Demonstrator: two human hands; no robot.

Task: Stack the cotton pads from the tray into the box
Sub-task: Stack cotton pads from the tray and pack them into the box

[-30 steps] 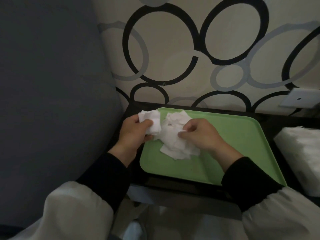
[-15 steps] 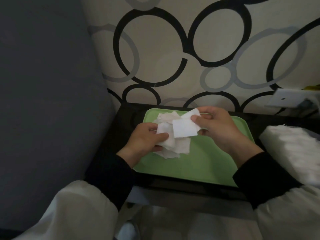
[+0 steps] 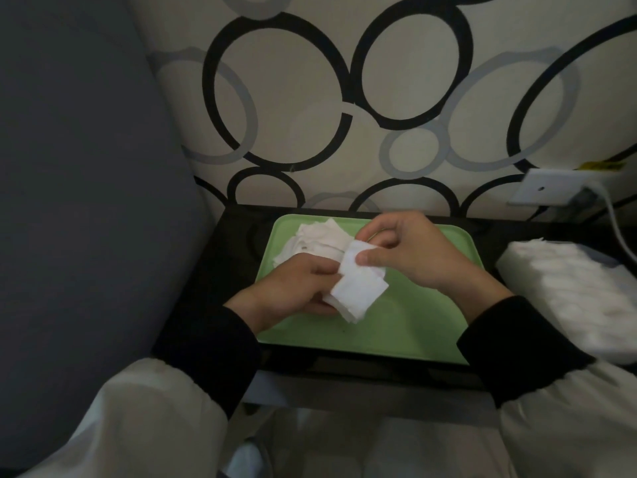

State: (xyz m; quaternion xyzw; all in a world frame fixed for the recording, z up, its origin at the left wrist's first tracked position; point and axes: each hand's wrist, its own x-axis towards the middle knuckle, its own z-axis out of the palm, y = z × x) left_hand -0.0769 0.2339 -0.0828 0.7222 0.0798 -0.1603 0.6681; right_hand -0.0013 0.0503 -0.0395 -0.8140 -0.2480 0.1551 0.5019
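Wallpaper (image 3: pixel 310 108) of black and grey rings behind dark surface (image 3: pixel 238 243), grey cushion (image 3: pixel 86 167) at left, socket plate (image 3: pixel 544 192) at right. Green tray (image 3: pixel 413 339) on surface, cotton pads (image 3: pixel 317 238) heaped in its far-left corner, box (image 3: pixel 568 291) of pads just right. Over tray, small stack (image 3: pixel 358 293) pinched by fingers of left hand (image 3: pixel 293 293) and right hand (image 3: pixel 413 251).

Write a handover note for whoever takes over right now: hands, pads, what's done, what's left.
Left hand: grips a small stack of pads above the green tray.
Right hand: thumb and fingers pinch the upper end of that stack, squaring it up.
Loose pads: a heap lies at the tray's far left corner.
Large white stack: sits right of the tray, presumably in the box; its walls are hard to make out.
Done: a few pads gathered in hand, many apparently already stacked at the right.
Left: carry the held stack over, then collect and stack the heap.
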